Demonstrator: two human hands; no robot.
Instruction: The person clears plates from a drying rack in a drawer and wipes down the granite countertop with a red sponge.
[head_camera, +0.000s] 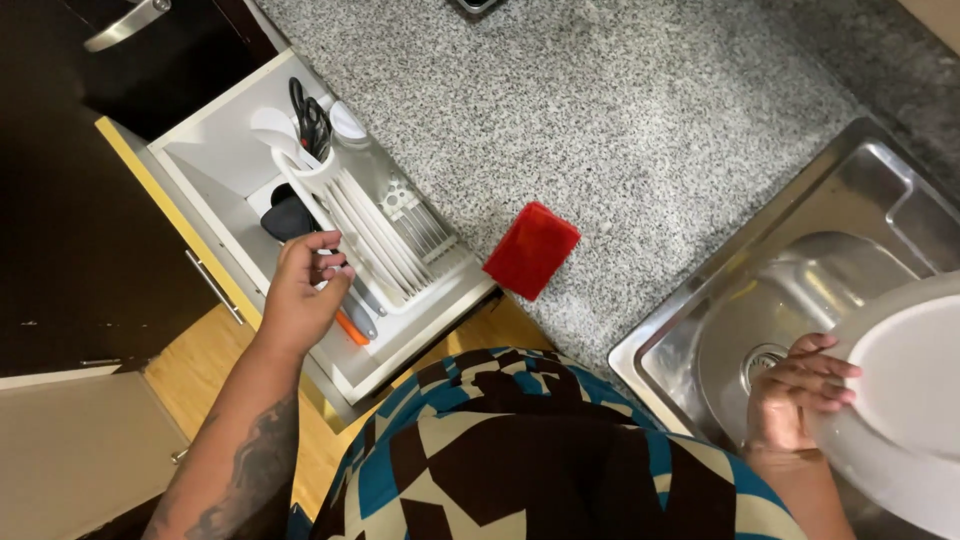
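From overhead, a person's left hand (300, 290) reaches into an open drawer (215, 150), fingers pinched on a utensil beside the white organiser (365, 235); the right hand (795, 395) clamps a white plate (905, 390) over the sink (740, 310), seemingly to drain; a red sponge (531, 250) lies on the counter (620, 110).

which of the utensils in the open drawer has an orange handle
The one lying at the drawer's front end, just below the left hand: its orange handle pokes out by the fingers. The other utensils are white, black or grey.
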